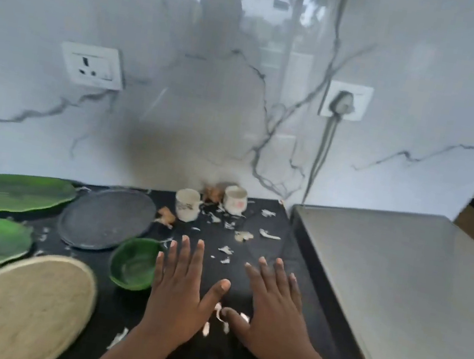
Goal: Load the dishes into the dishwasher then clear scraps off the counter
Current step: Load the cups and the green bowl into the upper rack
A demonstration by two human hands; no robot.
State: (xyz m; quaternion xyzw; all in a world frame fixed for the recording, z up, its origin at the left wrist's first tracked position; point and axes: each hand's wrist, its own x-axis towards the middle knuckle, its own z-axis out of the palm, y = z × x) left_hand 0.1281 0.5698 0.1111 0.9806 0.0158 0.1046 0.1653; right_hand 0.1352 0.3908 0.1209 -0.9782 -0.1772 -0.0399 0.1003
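We hold our left grip (178, 288) and right grip (270, 312) flat, released, over the black desk (265, 246); pale torn scraps (219, 313) lie between them, more ahead.

On the desk (248, 277), plates (105, 217) lie left, two cups (187, 204) behind, scraps (226, 250) between, dishwasher (417, 288) right.
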